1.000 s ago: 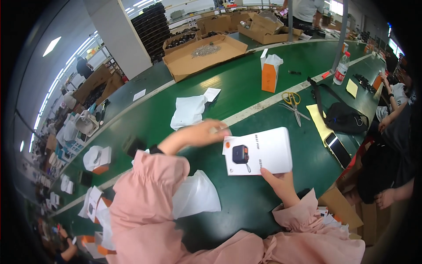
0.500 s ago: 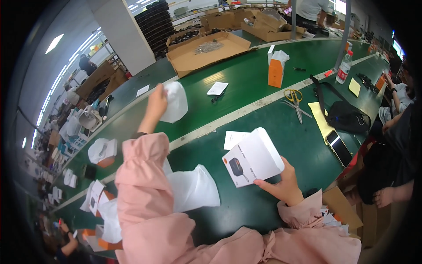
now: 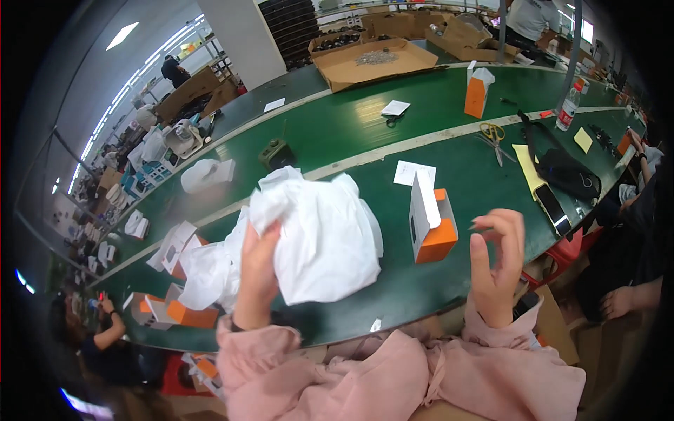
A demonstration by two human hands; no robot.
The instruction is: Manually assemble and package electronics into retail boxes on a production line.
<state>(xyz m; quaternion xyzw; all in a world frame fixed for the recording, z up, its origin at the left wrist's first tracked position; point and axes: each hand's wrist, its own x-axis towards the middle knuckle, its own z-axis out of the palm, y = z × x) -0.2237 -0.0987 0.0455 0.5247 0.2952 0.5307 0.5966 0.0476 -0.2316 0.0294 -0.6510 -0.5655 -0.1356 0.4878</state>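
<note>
My left hand [image 3: 258,265] grips a crumpled white plastic bag [image 3: 328,242] over the near green table. The bag hangs loose, and I cannot tell if anything is inside. To its right stands a white and orange box [image 3: 437,242], upright with its white flap raised. Just right of that box my right hand [image 3: 497,261] is lifted, empty, fingers bent and apart. A white folded leaflet [image 3: 414,173] lies behind the box. Beyond the bag, a small dark green device [image 3: 276,154] sits on the green conveyor.
Scissors [image 3: 494,140], a phone [image 3: 552,209], a black bag [image 3: 569,172] and a water bottle [image 3: 569,105] lie or stand to the right. More white bags [image 3: 210,274] and opened boxes [image 3: 191,313] sit at left. A cardboard tray [image 3: 375,62] is at the back.
My right hand has let go of the box, which now stands on the table. My left hand has come back from over the conveyor to the near table, gripping a white bag.
</note>
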